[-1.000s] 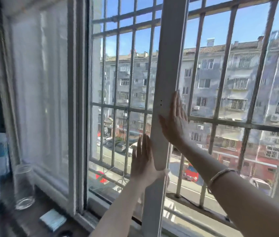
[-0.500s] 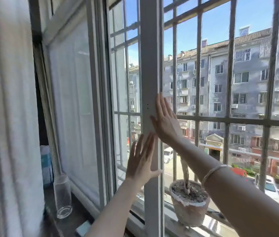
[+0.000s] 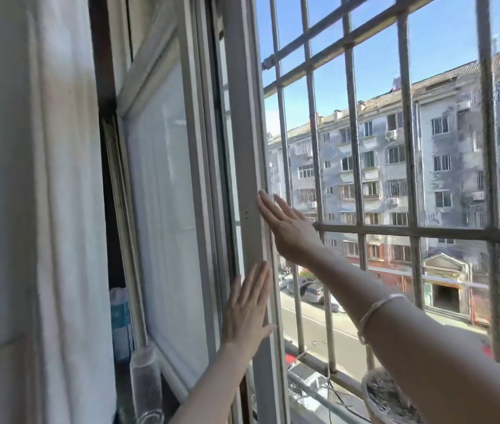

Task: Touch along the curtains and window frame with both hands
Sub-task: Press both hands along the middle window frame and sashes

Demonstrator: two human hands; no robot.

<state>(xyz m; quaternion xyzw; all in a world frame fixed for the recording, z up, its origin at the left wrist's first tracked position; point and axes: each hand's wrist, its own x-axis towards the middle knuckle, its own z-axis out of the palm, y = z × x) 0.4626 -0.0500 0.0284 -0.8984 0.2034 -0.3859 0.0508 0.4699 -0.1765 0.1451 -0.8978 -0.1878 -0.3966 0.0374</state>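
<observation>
A white upright window frame post (image 3: 244,117) runs top to bottom near the middle. My left hand (image 3: 247,307) lies flat on its lower part, fingers together and pointing up. My right hand (image 3: 288,229) rests higher on the post's right edge, fingers stretched up and left, with a thin bracelet (image 3: 374,310) on the forearm. A white curtain (image 3: 37,209) hangs at the far left, touched by neither hand. Both hands hold nothing.
A sliding pane with white mesh (image 3: 166,209) sits left of the post. Metal security bars (image 3: 404,148) cover the open window. A clear glass (image 3: 146,384) and a blue-white bottle (image 3: 121,319) stand on the sill. A potted plant (image 3: 389,396) sits outside at the lower right.
My view has swung left, bringing the curtain into sight. Both hands stay flat on the post, the right hand's fingers now more at its right edge.
</observation>
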